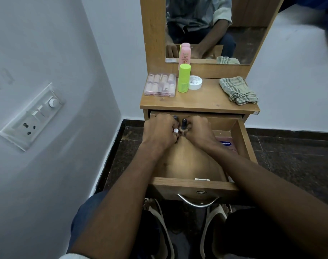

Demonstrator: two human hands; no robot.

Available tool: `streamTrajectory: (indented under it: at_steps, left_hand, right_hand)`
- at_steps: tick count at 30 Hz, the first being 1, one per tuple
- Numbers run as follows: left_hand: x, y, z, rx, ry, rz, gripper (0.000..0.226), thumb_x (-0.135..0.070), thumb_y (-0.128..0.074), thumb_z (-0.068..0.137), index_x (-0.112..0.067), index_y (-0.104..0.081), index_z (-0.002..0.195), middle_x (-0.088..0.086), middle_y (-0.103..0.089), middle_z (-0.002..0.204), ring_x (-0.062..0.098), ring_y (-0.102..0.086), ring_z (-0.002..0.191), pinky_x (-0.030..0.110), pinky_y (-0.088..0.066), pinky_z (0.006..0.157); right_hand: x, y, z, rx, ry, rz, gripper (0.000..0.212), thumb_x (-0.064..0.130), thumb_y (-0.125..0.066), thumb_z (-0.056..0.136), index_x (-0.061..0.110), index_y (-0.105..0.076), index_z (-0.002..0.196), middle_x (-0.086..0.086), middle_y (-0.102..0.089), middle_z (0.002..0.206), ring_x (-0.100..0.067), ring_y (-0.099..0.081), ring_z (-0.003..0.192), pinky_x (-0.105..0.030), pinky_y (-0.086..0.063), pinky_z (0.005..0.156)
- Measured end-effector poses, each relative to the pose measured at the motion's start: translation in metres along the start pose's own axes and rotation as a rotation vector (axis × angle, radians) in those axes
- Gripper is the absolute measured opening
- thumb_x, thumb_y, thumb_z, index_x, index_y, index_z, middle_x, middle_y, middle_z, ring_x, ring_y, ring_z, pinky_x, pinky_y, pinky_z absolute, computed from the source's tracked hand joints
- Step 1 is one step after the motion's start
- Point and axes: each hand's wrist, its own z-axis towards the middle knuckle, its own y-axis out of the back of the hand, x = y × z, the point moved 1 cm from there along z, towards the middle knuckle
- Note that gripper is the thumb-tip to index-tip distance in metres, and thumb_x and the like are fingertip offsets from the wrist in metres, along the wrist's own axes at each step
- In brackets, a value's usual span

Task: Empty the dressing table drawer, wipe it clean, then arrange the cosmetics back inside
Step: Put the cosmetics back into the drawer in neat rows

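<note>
The wooden drawer [195, 185] of the dressing table stands pulled out towards me. Both hands reach into its far end. My left hand [160, 130] is closed around small items, with a white cap [175, 130] and a dark tube tip [175, 117] poking out. My right hand [197, 130] grips a dark slim tube [184, 123] standing upright. A pink Vaseline bottle [225, 144] lies along the drawer's right side, partly under my right forearm. On the tabletop [200, 101] stand a clear nail case [160, 84], a lime-green bottle [184, 78], a pink bottle [185, 55] and a white jar [195, 82].
A folded striped cloth [238, 90] lies on the tabletop's right. The mirror [215, 28] rises behind it. A wall with a switch and socket panel [32, 116] is close on the left. My knees and sandalled feet sit under the drawer handle [197, 201].
</note>
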Motion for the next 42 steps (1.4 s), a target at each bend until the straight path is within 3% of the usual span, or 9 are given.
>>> streamTrajectory:
  at_steps: [5, 11, 16, 20, 23, 28, 33, 38, 42]
  left_hand:
    - [-0.001, 0.002, -0.001, -0.026, -0.004, 0.015, 0.009, -0.03, -0.081, 0.086, -0.031, -0.081, 0.096, -0.007, -0.076, 0.101, 0.021, -0.07, 0.097, 0.031, -0.045, 0.071]
    - [0.001, 0.009, -0.001, -0.047, 0.025, 0.065, 0.015, -0.04, -0.08, 0.086, -0.028, -0.081, 0.094, -0.007, -0.075, 0.096, 0.022, -0.07, 0.093, 0.031, -0.044, 0.068]
    - [-0.002, 0.025, 0.003, -0.052, 0.033, 0.073, 0.016, -0.028, -0.083, 0.08, -0.031, -0.082, 0.097, -0.005, -0.076, 0.097, 0.026, -0.07, 0.093, 0.031, -0.046, 0.072]
    - [-0.013, 0.032, 0.006, -0.139, 0.029, -0.108, 0.009, -0.034, -0.075, 0.089, -0.033, -0.082, 0.093, -0.009, -0.077, 0.093, 0.018, -0.071, 0.091, 0.032, -0.055, 0.075]
    - [-0.021, 0.037, 0.015, -0.272, 0.035, -0.255, 0.01, -0.033, -0.071, 0.09, -0.032, -0.081, 0.092, -0.012, -0.077, 0.091, 0.014, -0.071, 0.088, 0.035, -0.059, 0.076]
    - [-0.032, 0.044, 0.045, -0.415, 0.038, -0.4, 0.015, -0.027, -0.076, 0.09, -0.029, -0.073, 0.106, -0.015, -0.068, 0.102, 0.006, -0.06, 0.09, 0.026, -0.045, 0.074]
    - [-0.03, 0.04, 0.086, -0.406, 0.065, -0.383, 0.054, -0.037, -0.082, 0.087, -0.022, -0.057, 0.132, -0.003, -0.064, 0.129, 0.018, -0.062, 0.115, 0.032, -0.046, 0.081]
    - [-0.031, 0.031, 0.113, -0.38, 0.058, -0.352, 0.051, -0.053, -0.075, 0.089, -0.025, -0.062, 0.131, -0.003, -0.067, 0.127, 0.022, -0.064, 0.116, 0.04, -0.052, 0.086]
    - [-0.03, 0.023, 0.119, -0.364, 0.069, -0.341, 0.048, -0.053, -0.072, 0.092, -0.023, -0.062, 0.128, -0.001, -0.068, 0.126, 0.023, -0.065, 0.114, 0.041, -0.052, 0.087]
  right_hand:
    - [-0.002, -0.001, 0.003, -0.023, 0.018, -0.001, 0.014, 0.005, -0.079, 0.079, 0.017, -0.072, 0.079, 0.001, -0.071, 0.077, -0.022, -0.069, 0.076, -0.034, -0.057, 0.064]
    - [0.003, 0.006, 0.0, -0.008, 0.017, -0.023, 0.018, -0.002, -0.074, 0.078, 0.016, -0.074, 0.082, -0.002, -0.072, 0.081, -0.023, -0.069, 0.081, -0.04, -0.062, 0.073]
    - [0.013, 0.02, -0.006, -0.012, 0.042, -0.149, 0.018, 0.001, -0.07, 0.083, 0.016, -0.061, 0.077, -0.006, -0.063, 0.083, -0.031, -0.062, 0.081, -0.039, -0.057, 0.066]
    - [0.018, 0.038, -0.006, 0.022, 0.056, -0.187, 0.015, 0.015, -0.074, 0.084, 0.013, -0.061, 0.077, -0.009, -0.062, 0.085, -0.033, -0.056, 0.08, -0.036, -0.05, 0.066]
    - [0.021, 0.055, 0.003, -0.111, 0.094, -0.139, 0.002, 0.014, -0.071, 0.077, 0.015, -0.07, 0.078, -0.006, -0.07, 0.085, -0.03, -0.063, 0.08, -0.03, -0.047, 0.065]
    - [0.028, 0.087, 0.024, -0.346, 0.117, 0.076, 0.019, 0.007, -0.073, 0.074, 0.021, -0.077, 0.087, -0.001, -0.074, 0.084, -0.023, -0.07, 0.083, -0.035, -0.057, 0.075]
    - [0.028, 0.09, 0.052, -0.359, 0.095, 0.164, 0.04, 0.013, -0.081, 0.074, 0.018, -0.072, 0.112, 0.003, -0.071, 0.097, -0.016, -0.065, 0.094, -0.031, -0.05, 0.077]
    - [0.035, 0.085, 0.071, -0.305, 0.136, 0.174, 0.036, 0.012, -0.076, 0.079, 0.016, -0.07, 0.115, 0.0, -0.071, 0.104, -0.02, -0.065, 0.099, -0.029, -0.045, 0.077]
    - [0.038, 0.078, 0.076, -0.325, 0.136, 0.174, 0.033, 0.01, -0.073, 0.082, 0.015, -0.072, 0.114, 0.002, -0.073, 0.101, -0.016, -0.065, 0.094, -0.025, -0.04, 0.073]
